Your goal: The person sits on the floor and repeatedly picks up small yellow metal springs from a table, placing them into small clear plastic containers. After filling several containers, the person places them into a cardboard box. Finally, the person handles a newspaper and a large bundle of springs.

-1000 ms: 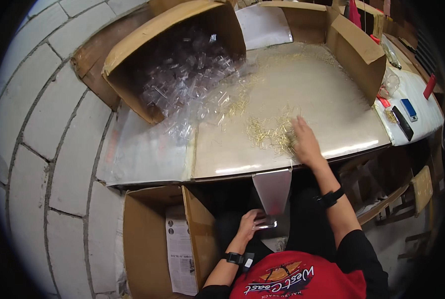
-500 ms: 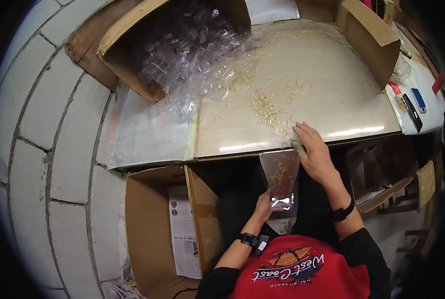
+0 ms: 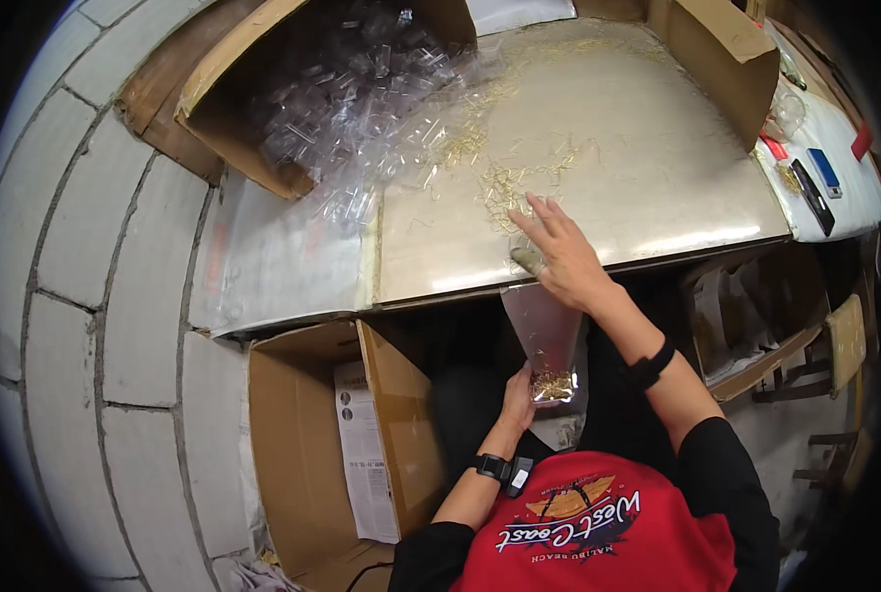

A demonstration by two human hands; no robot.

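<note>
Left hand [image 3: 519, 397] is gripping clear box [image 3: 556, 398] of gold wires [image 3: 551, 382], right hand [image 3: 564, 259] is holding nothing, fingers spread, shirt [image 3: 679, 528] is bearing lettering [image 3: 571, 523], carton [image 3: 225, 59] is holding clear cases [image 3: 366, 94]

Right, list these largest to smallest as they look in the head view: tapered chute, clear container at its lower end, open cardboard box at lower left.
1. Cardboard box
2. Tapered chute
3. Clear container
</note>
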